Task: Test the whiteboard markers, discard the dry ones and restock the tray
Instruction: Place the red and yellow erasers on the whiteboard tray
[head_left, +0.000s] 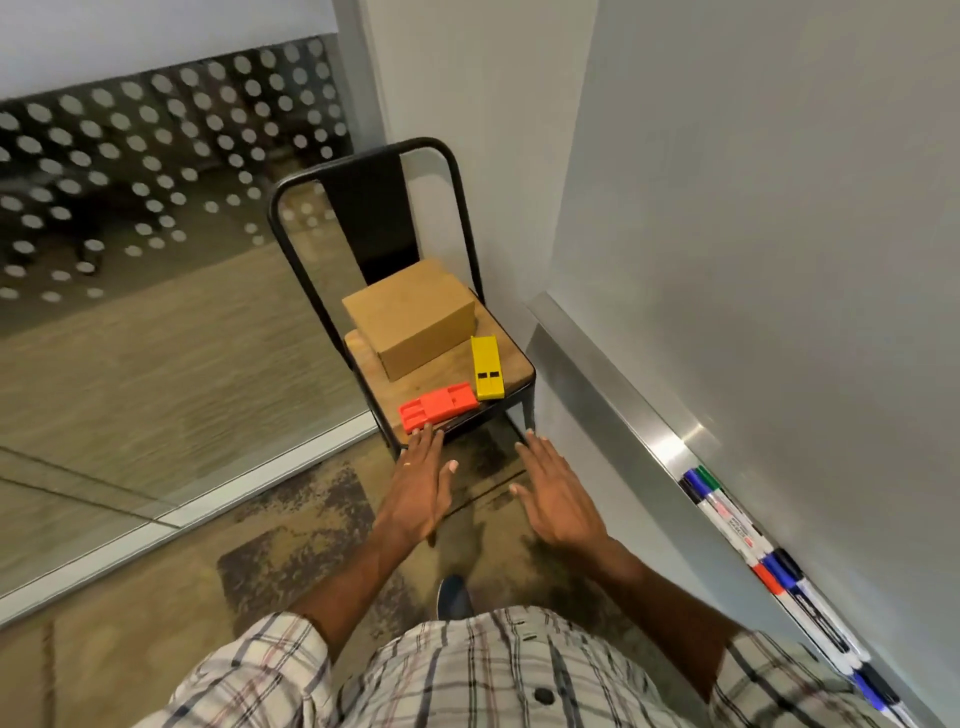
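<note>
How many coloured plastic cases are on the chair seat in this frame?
2. The orange case lies at the front edge of the chair seat, near the left hand; the yellow case lies beside the cardboard box, toward the whiteboard. The box could hide more.

Holds left hand (418, 483) and right hand (558, 499) out flat, palms down, before a chair (371, 218) bearing a box (410, 317), an orange case (439, 408) and a yellow case (487, 369), beside a tray (613, 410) of markers (737, 525).

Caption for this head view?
Open left hand and right hand reach toward a chair bearing a box; markers lie in the tray.
</note>
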